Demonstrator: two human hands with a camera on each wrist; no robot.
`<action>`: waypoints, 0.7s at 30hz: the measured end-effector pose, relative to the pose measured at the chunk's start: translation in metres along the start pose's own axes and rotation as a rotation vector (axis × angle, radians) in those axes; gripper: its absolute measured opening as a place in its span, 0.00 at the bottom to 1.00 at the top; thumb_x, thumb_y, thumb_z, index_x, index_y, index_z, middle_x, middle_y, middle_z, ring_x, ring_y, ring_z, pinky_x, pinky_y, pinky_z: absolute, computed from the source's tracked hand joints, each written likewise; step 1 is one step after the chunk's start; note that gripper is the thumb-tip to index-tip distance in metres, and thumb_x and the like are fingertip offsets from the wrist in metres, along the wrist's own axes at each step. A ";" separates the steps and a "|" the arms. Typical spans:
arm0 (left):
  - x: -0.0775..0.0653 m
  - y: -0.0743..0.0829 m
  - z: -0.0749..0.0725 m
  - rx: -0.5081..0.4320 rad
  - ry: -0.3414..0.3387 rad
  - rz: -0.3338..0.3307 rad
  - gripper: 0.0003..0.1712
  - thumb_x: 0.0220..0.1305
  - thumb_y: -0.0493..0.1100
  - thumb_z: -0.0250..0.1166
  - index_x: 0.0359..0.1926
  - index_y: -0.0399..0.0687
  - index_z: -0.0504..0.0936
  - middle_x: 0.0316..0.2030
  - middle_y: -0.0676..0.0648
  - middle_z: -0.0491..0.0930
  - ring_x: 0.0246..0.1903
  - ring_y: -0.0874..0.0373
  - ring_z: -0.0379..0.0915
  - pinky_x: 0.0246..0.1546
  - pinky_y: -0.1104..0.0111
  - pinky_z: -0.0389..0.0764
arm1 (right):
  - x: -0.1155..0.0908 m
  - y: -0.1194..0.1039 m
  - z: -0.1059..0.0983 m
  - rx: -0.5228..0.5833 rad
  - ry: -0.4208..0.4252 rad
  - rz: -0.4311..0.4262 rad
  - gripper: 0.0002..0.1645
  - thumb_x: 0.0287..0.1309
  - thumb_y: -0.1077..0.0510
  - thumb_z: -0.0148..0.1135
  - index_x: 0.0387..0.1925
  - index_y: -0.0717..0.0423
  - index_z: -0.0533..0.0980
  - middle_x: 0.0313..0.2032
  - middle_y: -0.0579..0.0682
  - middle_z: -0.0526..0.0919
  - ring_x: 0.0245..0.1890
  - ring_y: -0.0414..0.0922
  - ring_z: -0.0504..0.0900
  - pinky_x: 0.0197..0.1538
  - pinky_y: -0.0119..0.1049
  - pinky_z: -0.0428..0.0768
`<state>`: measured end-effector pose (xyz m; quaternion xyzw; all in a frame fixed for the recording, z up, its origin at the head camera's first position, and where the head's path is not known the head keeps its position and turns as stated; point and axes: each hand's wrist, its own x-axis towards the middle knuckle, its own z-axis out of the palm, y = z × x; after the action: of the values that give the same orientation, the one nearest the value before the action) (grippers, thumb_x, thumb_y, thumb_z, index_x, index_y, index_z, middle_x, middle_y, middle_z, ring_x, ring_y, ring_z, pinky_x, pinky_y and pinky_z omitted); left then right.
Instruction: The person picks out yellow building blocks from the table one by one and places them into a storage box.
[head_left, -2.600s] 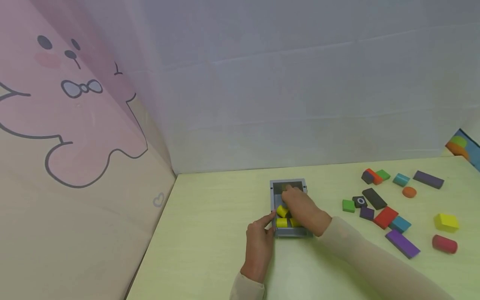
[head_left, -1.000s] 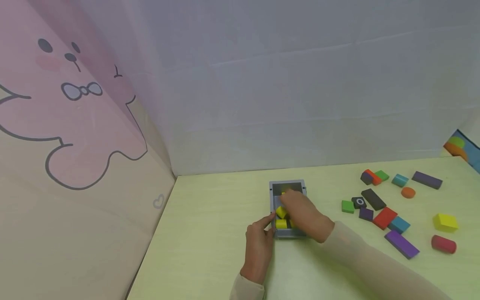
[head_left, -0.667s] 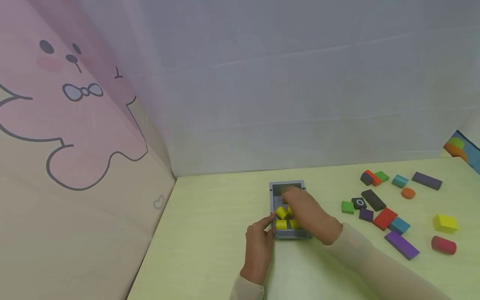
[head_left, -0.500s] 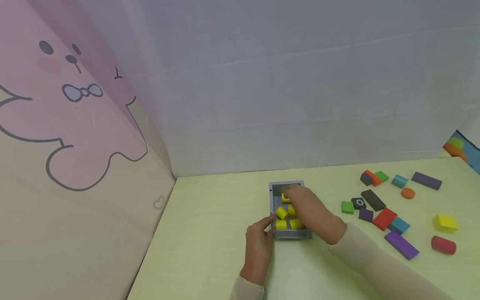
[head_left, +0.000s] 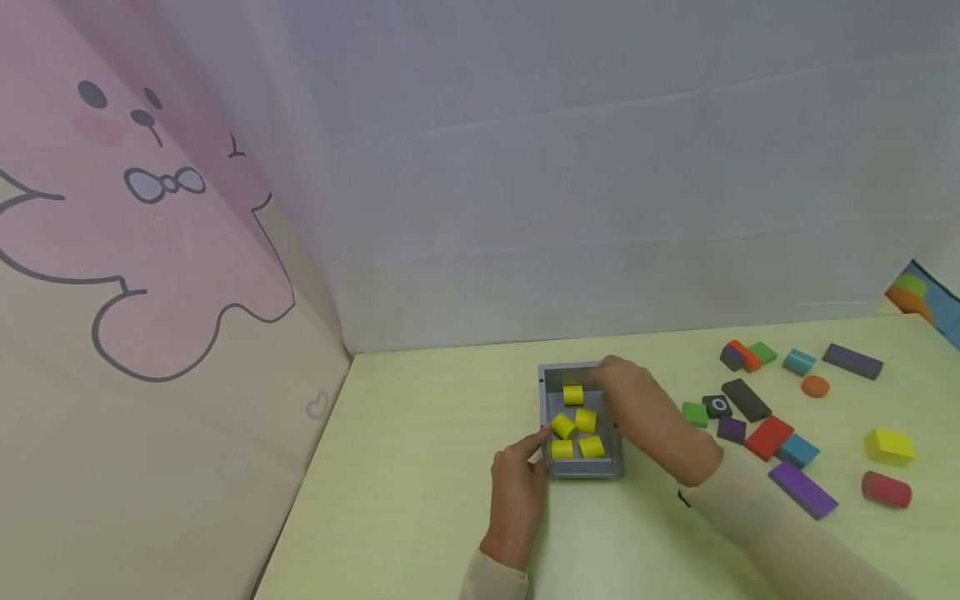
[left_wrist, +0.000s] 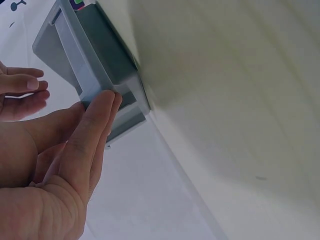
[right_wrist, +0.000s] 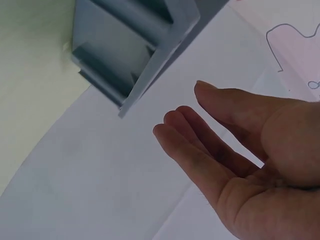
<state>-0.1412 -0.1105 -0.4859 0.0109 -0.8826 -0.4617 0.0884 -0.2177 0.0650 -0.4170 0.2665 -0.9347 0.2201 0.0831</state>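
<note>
A small grey open-topped box (head_left: pixel 583 469) lies on the pale table with several yellow cylinder blocks (head_left: pixel 586 421) on its floor. At the box's left wall, my left hand (head_left: pixel 517 492) grips the edge with its fingertips and thumb; the left wrist view shows these fingers (left_wrist: pixel 82 142) right at the rim. My right hand (head_left: pixel 645 408) is over the box's far right corner. In the right wrist view its fingers (right_wrist: pixel 192 157) are spread from the thumb with nothing between them. The yellow blocks are out of sight in both wrist views.
To the right of the box lie loose coloured blocks: a red one (head_left: pixel 770 437), a purple one (head_left: pixel 802 489), a yellow one (head_left: pixel 890 447), a red cylinder (head_left: pixel 887 489) and several others. A white cloth backdrop (head_left: pixel 600 208) hangs behind the table, and a bear-printed sheet (head_left: pixel 187 267) at left.
My right hand has drawn back from inside the box to the upper right, uncovering the yellow blocks, including one near the far end. The left hand stays at the box wall.
</note>
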 end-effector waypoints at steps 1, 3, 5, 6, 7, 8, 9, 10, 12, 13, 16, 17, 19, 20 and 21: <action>0.000 0.000 0.000 -0.002 0.001 0.003 0.25 0.51 0.27 0.64 0.50 0.51 0.78 0.48 0.52 0.77 0.11 0.69 0.64 0.13 0.74 0.68 | -0.001 0.002 -0.002 -0.002 0.007 0.003 0.17 0.42 0.77 0.60 0.35 0.60 0.78 0.30 0.52 0.76 0.33 0.48 0.76 0.37 0.43 0.78; 0.000 -0.001 0.000 -0.001 0.002 0.007 0.25 0.51 0.27 0.64 0.50 0.51 0.78 0.47 0.52 0.77 0.11 0.69 0.64 0.12 0.74 0.67 | -0.003 0.005 -0.005 0.005 0.016 0.018 0.17 0.42 0.76 0.62 0.36 0.60 0.78 0.31 0.53 0.77 0.34 0.49 0.76 0.39 0.44 0.78; 0.000 -0.001 0.000 -0.006 0.002 0.007 0.26 0.51 0.27 0.64 0.51 0.52 0.78 0.47 0.52 0.77 0.12 0.69 0.66 0.13 0.74 0.68 | -0.005 0.009 -0.008 0.009 0.021 0.031 0.17 0.41 0.75 0.64 0.37 0.61 0.78 0.33 0.54 0.77 0.35 0.51 0.76 0.40 0.46 0.78; 0.000 -0.001 0.000 -0.007 0.002 0.005 0.26 0.51 0.27 0.64 0.51 0.52 0.78 0.47 0.53 0.77 0.12 0.68 0.66 0.13 0.74 0.68 | -0.006 0.011 -0.009 0.009 0.021 0.035 0.17 0.41 0.75 0.65 0.37 0.62 0.78 0.34 0.55 0.78 0.36 0.52 0.76 0.41 0.47 0.77; 0.000 -0.001 0.000 -0.009 0.001 0.004 0.26 0.51 0.27 0.64 0.51 0.52 0.78 0.48 0.53 0.77 0.13 0.68 0.66 0.13 0.74 0.69 | -0.007 0.014 -0.010 0.008 0.018 0.040 0.17 0.41 0.75 0.65 0.37 0.62 0.77 0.34 0.55 0.77 0.37 0.52 0.76 0.41 0.48 0.77; 0.001 -0.001 0.000 -0.009 0.000 0.000 0.26 0.51 0.27 0.64 0.51 0.52 0.78 0.48 0.53 0.77 0.13 0.68 0.67 0.14 0.74 0.69 | -0.007 0.016 -0.012 0.011 0.014 0.046 0.16 0.42 0.74 0.65 0.37 0.62 0.77 0.34 0.55 0.77 0.37 0.52 0.76 0.41 0.48 0.77; 0.001 -0.001 0.000 -0.009 0.000 -0.001 0.26 0.51 0.28 0.64 0.51 0.53 0.78 0.48 0.53 0.77 0.14 0.68 0.67 0.14 0.74 0.69 | -0.008 0.018 -0.013 0.010 0.012 0.048 0.16 0.42 0.74 0.64 0.37 0.62 0.77 0.34 0.55 0.77 0.37 0.53 0.75 0.41 0.49 0.77; 0.001 -0.001 0.000 -0.009 0.001 -0.002 0.26 0.51 0.28 0.64 0.51 0.53 0.78 0.48 0.53 0.77 0.14 0.67 0.68 0.14 0.74 0.69 | -0.009 0.020 -0.013 0.007 0.010 0.049 0.16 0.43 0.74 0.64 0.38 0.62 0.77 0.35 0.55 0.77 0.37 0.53 0.75 0.42 0.49 0.77; 0.001 -0.001 0.000 -0.006 0.002 0.002 0.26 0.51 0.28 0.65 0.51 0.53 0.78 0.48 0.53 0.77 0.15 0.67 0.69 0.15 0.74 0.70 | -0.010 0.024 -0.015 0.006 0.007 0.051 0.16 0.43 0.74 0.64 0.38 0.63 0.77 0.35 0.56 0.77 0.37 0.54 0.75 0.42 0.50 0.76; 0.001 -0.001 0.000 -0.006 0.002 0.003 0.26 0.51 0.28 0.65 0.51 0.52 0.78 0.48 0.53 0.77 0.16 0.66 0.70 0.15 0.74 0.70 | -0.011 0.026 -0.015 0.006 0.005 0.054 0.16 0.43 0.74 0.64 0.38 0.63 0.77 0.35 0.56 0.77 0.37 0.54 0.75 0.42 0.50 0.76; 0.002 -0.001 0.000 -0.006 0.003 0.008 0.26 0.51 0.28 0.65 0.51 0.52 0.78 0.48 0.53 0.77 0.16 0.66 0.70 0.15 0.74 0.70 | -0.012 0.031 -0.017 -0.001 0.002 0.058 0.15 0.42 0.74 0.65 0.36 0.64 0.77 0.34 0.57 0.77 0.37 0.55 0.75 0.41 0.51 0.77; 0.002 -0.001 0.000 -0.006 0.003 0.006 0.26 0.50 0.28 0.65 0.51 0.52 0.78 0.48 0.53 0.77 0.16 0.66 0.70 0.15 0.74 0.70 | -0.013 0.032 -0.018 0.000 0.003 0.059 0.15 0.41 0.74 0.65 0.36 0.64 0.77 0.34 0.57 0.78 0.37 0.55 0.75 0.40 0.51 0.77; 0.001 -0.001 0.000 -0.007 0.000 0.001 0.26 0.50 0.28 0.65 0.51 0.52 0.78 0.48 0.53 0.77 0.16 0.65 0.70 0.15 0.74 0.70 | -0.015 0.034 -0.020 0.002 -0.003 0.070 0.15 0.41 0.73 0.65 0.36 0.64 0.77 0.34 0.57 0.78 0.37 0.56 0.75 0.40 0.51 0.77; 0.001 -0.002 0.001 -0.009 0.002 0.004 0.26 0.50 0.28 0.65 0.51 0.52 0.78 0.48 0.52 0.77 0.16 0.65 0.70 0.15 0.74 0.70 | -0.016 0.036 -0.021 0.002 -0.003 0.074 0.15 0.41 0.73 0.66 0.36 0.63 0.77 0.34 0.57 0.78 0.37 0.56 0.75 0.40 0.51 0.77; 0.001 -0.002 0.001 -0.009 0.001 0.001 0.26 0.51 0.28 0.65 0.51 0.52 0.78 0.48 0.53 0.77 0.16 0.64 0.71 0.15 0.74 0.70 | -0.018 0.037 -0.022 0.004 -0.004 0.079 0.15 0.42 0.73 0.65 0.36 0.63 0.77 0.34 0.57 0.77 0.37 0.56 0.75 0.41 0.51 0.76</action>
<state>-0.1423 -0.1107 -0.4876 0.0102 -0.8804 -0.4657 0.0891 -0.2218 0.1117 -0.4161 0.2298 -0.9443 0.2245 0.0718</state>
